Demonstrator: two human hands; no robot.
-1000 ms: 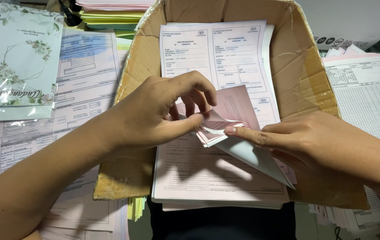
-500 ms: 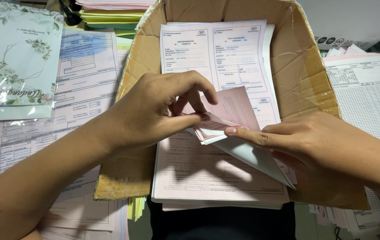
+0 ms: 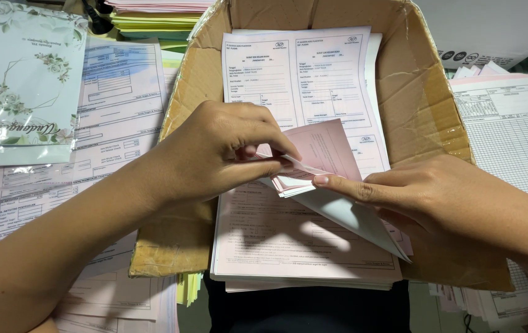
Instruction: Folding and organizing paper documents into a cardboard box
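- A small bundle of pink slips (image 3: 322,154) is lifted at an angle above the stack of printed forms (image 3: 295,240) that fills the flattened cardboard box (image 3: 427,111); it sits near the middle of the box, just right of centre.
- The left hand (image 3: 214,154) is curled nearly closed, its fingertips (image 3: 288,154) pinching the bundle's left edge, thumb below and fingers on top.
- The right hand (image 3: 443,197) lies flatter and half open, its forefinger stretched out to touch the bundle's lower edge, while a white sheet (image 3: 356,219) fans out from under the fingers toward the box's near right corner.
- The stack of forms runs from the box's far edge to its near edge, where it overhangs slightly; the top form at the far end is white with two printed panels.
- Left of the box, pale pink forms (image 3: 116,105) cover the surface, and a floral card in a clear sleeve (image 3: 26,80) lies over them at the far left corner.
- Right of the box lies a gridded sheet (image 3: 511,135).
- Beyond the box's far left corner is a pile of coloured paper (image 3: 153,18).
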